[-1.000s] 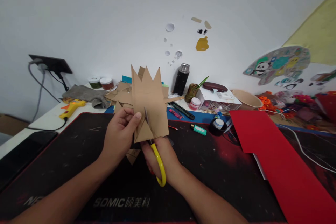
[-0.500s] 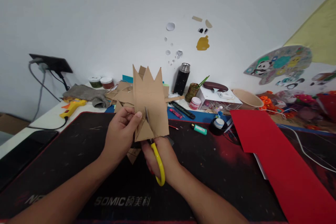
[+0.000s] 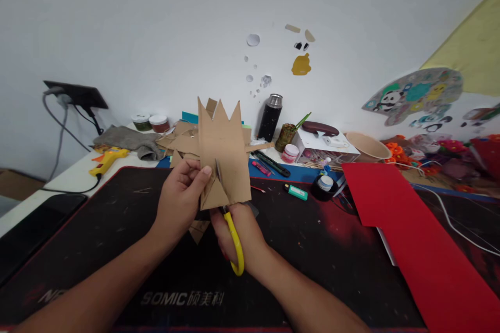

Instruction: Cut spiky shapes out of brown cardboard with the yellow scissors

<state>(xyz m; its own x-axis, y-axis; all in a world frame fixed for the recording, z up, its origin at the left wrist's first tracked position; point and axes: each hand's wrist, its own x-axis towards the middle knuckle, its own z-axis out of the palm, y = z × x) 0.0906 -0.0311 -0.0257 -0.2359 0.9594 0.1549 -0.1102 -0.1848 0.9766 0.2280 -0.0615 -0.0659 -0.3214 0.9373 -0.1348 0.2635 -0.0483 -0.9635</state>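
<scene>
A brown cardboard piece (image 3: 226,145) with pointed teeth along its top edge is held upright above the dark mat. My left hand (image 3: 183,190) pinches its lower left side between thumb and fingers. Yellow-handled scissors (image 3: 235,243) are in my right hand (image 3: 238,231), below the cardboard. One blade shows in front of the sheet, running up from a cut in its bottom edge; the other blade is hidden behind. The fingers of my right hand are partly hidden by the handle and the cardboard. Under the hands lies a small cardboard scrap (image 3: 198,231).
A yellow glue gun (image 3: 108,160) and a grey cloth (image 3: 128,140) lie at the left. Cardboard scraps (image 3: 182,138), a black thermos (image 3: 270,117) and a white box (image 3: 327,144) line the back. A turquoise lighter (image 3: 298,192) and a red sheet (image 3: 410,239) are on the right.
Almost nothing differs. The cardboard and scissors have shifted very slightly; both hands keep their hold.
</scene>
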